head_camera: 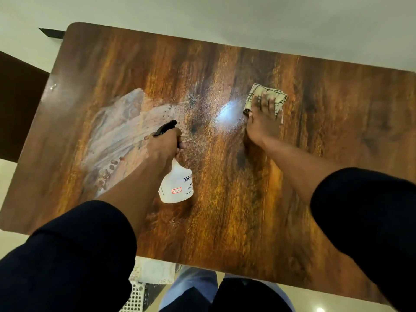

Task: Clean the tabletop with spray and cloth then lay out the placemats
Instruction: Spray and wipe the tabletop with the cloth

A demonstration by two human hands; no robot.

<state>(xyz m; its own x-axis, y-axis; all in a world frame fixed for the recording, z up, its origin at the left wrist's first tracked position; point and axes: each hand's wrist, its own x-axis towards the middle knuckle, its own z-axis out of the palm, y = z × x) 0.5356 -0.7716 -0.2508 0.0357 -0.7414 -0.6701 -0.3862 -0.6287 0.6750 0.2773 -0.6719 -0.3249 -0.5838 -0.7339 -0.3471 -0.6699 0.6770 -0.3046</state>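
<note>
A: Where's the spray landing?

B: Left of centre on the glossy brown wooden worktop (225, 176). The left hand (163, 144) grips the white plastic spray bottle (176, 184), nozzle aimed toward the far left corner.

A: And the cloth?

B: The folded cream checked cloth (265, 99) lies under the flat right hand (263, 122), right of the wet patch, so I'd wipe leftward.

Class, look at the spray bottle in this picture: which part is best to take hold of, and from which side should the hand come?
Grip the narrow neck of the spray bottle just under its black trigger head, coming from behind, as the left hand does. The nozzle points away, the wide body hangs below.
</note>
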